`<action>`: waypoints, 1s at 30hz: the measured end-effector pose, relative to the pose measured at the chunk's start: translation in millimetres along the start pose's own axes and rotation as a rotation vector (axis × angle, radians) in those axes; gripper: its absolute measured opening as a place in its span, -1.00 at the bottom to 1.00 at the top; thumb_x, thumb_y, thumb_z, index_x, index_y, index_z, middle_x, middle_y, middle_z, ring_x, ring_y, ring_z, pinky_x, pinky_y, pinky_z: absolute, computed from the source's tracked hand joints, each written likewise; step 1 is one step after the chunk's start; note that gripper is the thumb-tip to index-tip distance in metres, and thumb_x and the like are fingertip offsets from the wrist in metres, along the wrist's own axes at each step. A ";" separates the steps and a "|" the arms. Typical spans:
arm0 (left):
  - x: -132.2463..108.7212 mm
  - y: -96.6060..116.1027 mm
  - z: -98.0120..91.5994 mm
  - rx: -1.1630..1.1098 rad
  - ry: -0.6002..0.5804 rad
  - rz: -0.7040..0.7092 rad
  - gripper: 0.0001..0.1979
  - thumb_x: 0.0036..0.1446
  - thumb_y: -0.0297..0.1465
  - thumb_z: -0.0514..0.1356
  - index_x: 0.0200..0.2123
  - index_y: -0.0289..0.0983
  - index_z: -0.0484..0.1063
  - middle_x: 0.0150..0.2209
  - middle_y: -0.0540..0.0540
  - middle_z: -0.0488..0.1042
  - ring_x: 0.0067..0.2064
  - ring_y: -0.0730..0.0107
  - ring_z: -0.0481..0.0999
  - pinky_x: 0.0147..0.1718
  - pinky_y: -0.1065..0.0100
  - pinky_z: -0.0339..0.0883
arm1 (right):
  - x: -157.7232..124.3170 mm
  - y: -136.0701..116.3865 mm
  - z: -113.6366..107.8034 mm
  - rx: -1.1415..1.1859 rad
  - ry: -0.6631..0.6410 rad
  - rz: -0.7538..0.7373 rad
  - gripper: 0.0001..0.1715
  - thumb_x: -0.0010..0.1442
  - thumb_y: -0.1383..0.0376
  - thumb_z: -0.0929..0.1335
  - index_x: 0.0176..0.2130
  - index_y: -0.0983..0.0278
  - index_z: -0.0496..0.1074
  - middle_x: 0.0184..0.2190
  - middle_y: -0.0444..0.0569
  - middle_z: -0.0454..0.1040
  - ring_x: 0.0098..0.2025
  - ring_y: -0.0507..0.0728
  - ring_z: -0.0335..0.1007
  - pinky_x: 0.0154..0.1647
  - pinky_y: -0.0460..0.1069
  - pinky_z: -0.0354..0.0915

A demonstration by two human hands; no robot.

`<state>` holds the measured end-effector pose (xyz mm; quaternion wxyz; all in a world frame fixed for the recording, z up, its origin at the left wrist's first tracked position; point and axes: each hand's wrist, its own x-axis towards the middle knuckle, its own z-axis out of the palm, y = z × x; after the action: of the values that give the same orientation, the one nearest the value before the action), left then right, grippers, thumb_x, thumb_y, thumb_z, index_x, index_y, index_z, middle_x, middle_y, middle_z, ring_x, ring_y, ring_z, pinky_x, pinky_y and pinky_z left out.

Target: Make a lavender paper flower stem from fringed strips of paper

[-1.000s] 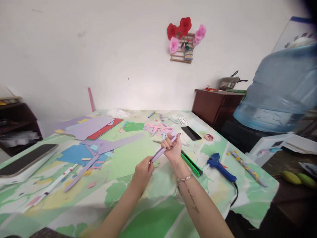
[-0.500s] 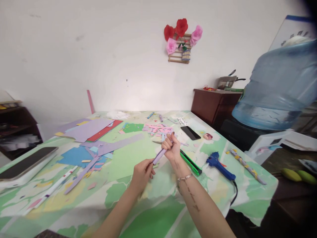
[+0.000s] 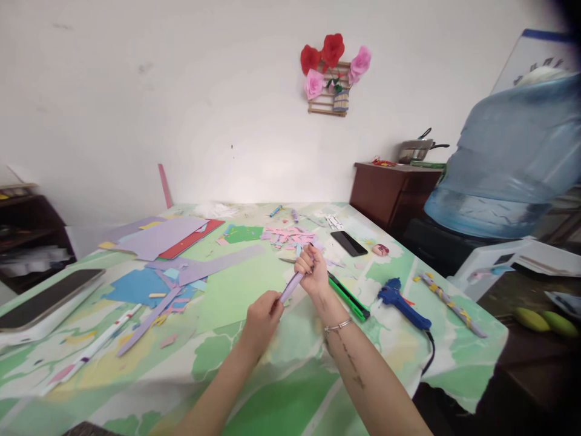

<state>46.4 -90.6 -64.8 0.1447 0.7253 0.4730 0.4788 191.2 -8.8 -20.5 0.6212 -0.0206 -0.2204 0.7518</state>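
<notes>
A narrow purple strip (image 3: pixel 291 287), perhaps rolled or folded paper or foam, is held above the table between my two hands. My left hand (image 3: pixel 264 315) pinches its lower end. My right hand (image 3: pixel 313 271) is closed around the upper end, which the fingers hide. Just right of my right wrist lies a green utility knife (image 3: pixel 348 297). Light green sheets (image 3: pixel 240 284) lie beyond my left hand, and small pink cut pieces (image 3: pixel 288 236) are scattered past my right hand.
A blue glue gun (image 3: pixel 403 304) with a cord and a purple-and-yellow wrapped stick (image 3: pixel 449 303) lie at right. A black phone (image 3: pixel 348 243) rests farther back. Purple sheets (image 3: pixel 154 236), blue scraps (image 3: pixel 136 286) and a tablet-like device (image 3: pixel 49 300) are at left. A large water bottle (image 3: pixel 508 157) stands right.
My left hand has rolled slightly, its fingers now more tucked around the strip's lower end. My right hand has shifted slightly left and down, still closed on the strip.
</notes>
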 end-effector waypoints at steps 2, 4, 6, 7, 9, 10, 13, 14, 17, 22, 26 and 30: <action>1.0 3.2 -2.6 -0.139 -0.025 -0.114 -0.87 0.07 -0.43 0.04 -0.50 -0.25 0.32 -0.67 0.08 0.30 -0.62 0.52 0.29 -0.57 0.49 0.14 | -0.8 0.9 3.2 -0.025 -0.004 -0.022 -0.62 0.25 0.19 0.16 -0.56 0.26 0.09 -0.73 -0.32 -0.14 -0.73 -0.08 -0.20 -0.72 -0.19 -0.05; 3.3 6.2 -6.0 -0.345 -0.046 -0.242 -0.83 0.09 -0.36 0.05 -0.51 -0.26 0.28 -0.71 0.10 0.30 -0.69 0.55 0.24 -0.66 0.51 0.09 | -1.4 2.0 7.2 -0.038 -0.016 -0.040 -0.63 0.22 0.07 0.19 -0.48 0.26 0.20 -0.68 -0.27 0.05 -0.66 -0.06 0.03 -0.61 -0.15 0.15; 6.5 8.5 -9.9 -0.539 -0.048 -0.343 -0.79 0.08 -0.28 0.09 -0.52 -0.27 0.26 -0.74 0.10 0.30 -0.74 0.58 0.20 -0.73 0.53 0.03 | -1.7 3.5 10.7 -0.047 -0.043 -0.054 -0.68 0.19 0.07 0.22 -0.39 0.26 0.29 -0.56 -0.17 0.26 -0.50 -0.01 0.26 -0.43 -0.07 0.30; 8.2 9.3 -11.8 -0.614 -0.044 -0.380 -0.76 0.05 -0.25 0.11 -0.53 -0.27 0.25 -0.74 0.10 0.30 -0.75 0.59 0.19 -0.75 0.53 0.02 | -1.7 4.3 11.9 -0.055 -0.062 -0.059 -0.74 0.18 0.11 0.25 -0.35 0.26 0.32 -0.48 -0.12 0.34 -0.39 0.02 0.32 -0.33 -0.02 0.33; 11.0 10.2 -15.0 -0.722 -0.029 -0.435 -0.74 0.01 -0.23 0.16 -0.53 -0.29 0.25 -0.72 0.09 0.32 -0.76 0.60 0.21 -0.77 0.55 0.00 | -1.4 5.9 12.9 -0.088 -0.101 -0.069 -0.86 0.15 0.23 0.30 -0.30 0.27 0.36 -0.35 -0.06 0.41 -0.22 0.07 0.36 -0.19 0.03 0.32; 11.9 10.4 -16.2 -0.761 -0.021 -0.460 -0.74 -0.01 -0.23 0.18 -0.53 -0.29 0.26 -0.71 0.09 0.32 -0.75 0.61 0.21 -0.77 0.56 -0.01 | -1.2 6.5 12.7 -0.109 -0.117 -0.076 -0.88 0.12 0.28 0.32 -0.28 0.27 0.38 -0.31 -0.05 0.42 -0.18 0.08 0.36 -0.15 0.04 0.32; 13.0 9.6 -18.4 -0.866 -0.022 -0.521 -0.75 -0.04 -0.26 0.22 -0.52 -0.31 0.27 -0.68 0.09 0.34 -0.75 0.65 0.22 -0.77 0.58 -0.07 | -0.8 7.6 10.6 -0.150 -0.153 -0.103 -0.84 0.07 0.35 0.36 -0.25 0.29 0.40 -0.31 -0.06 0.43 -0.20 0.05 0.37 -0.11 0.01 0.31; 13.0 8.9 -18.7 -0.895 -0.029 -0.533 -0.75 -0.05 -0.27 0.23 -0.51 -0.32 0.27 -0.66 0.09 0.35 -0.74 0.66 0.23 -0.77 0.58 -0.08 | -0.6 7.7 9.6 -0.152 -0.164 -0.109 -0.82 0.06 0.36 0.37 -0.24 0.29 0.40 -0.34 -0.07 0.42 -0.24 0.03 0.36 -0.12 0.00 0.31; 12.8 6.7 -18.9 -0.953 -0.051 -0.549 -0.76 -0.05 -0.28 0.23 -0.49 -0.33 0.30 -0.65 0.09 0.34 -0.73 0.69 0.22 -0.76 0.59 -0.09 | 0.7 8.5 6.7 -0.146 -0.180 -0.133 -0.81 0.03 0.42 0.38 -0.26 0.31 0.41 -0.42 -0.12 0.38 -0.35 -0.01 0.33 -0.17 -0.03 0.31; 13.1 4.5 -17.4 -0.952 -0.081 -0.571 -0.77 -0.08 -0.30 0.25 -0.49 -0.34 0.32 -0.65 0.07 0.35 -0.73 0.69 0.22 -0.76 0.59 -0.10 | 2.8 10.9 5.8 -0.145 -0.165 -0.195 -0.86 0.02 0.46 0.38 -0.35 0.29 0.39 -0.54 -0.21 0.27 -0.49 -0.05 0.24 -0.27 -0.06 0.30; 14.5 3.3 -17.7 -0.988 -0.052 -0.592 -0.77 -0.09 -0.30 0.26 -0.48 -0.36 0.35 -0.66 0.09 0.32 -0.74 0.72 0.18 -0.76 0.60 -0.12 | -1.7 12.6 10.3 -0.221 -0.169 -0.157 -0.81 0.02 0.40 0.39 -0.28 0.27 0.40 -0.44 -0.14 0.38 -0.36 0.00 0.33 -0.17 -0.02 0.30; 15.8 0.0 -19.7 -1.062 -0.018 -0.643 -0.76 -0.11 -0.30 0.29 -0.47 -0.37 0.38 -0.68 0.11 0.29 -0.74 0.75 0.15 -0.77 0.61 -0.13 | -7.6 15.7 11.9 -0.421 -0.254 0.002 -0.64 -0.09 0.37 0.47 -0.22 0.28 0.41 -0.30 -0.03 0.48 -0.20 0.11 0.40 -0.05 0.06 0.27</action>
<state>31.5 -82.4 -46.1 0.6268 0.3796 0.3638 0.5751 174.8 -21.7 -17.3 0.5698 -0.0550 -0.4485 0.6865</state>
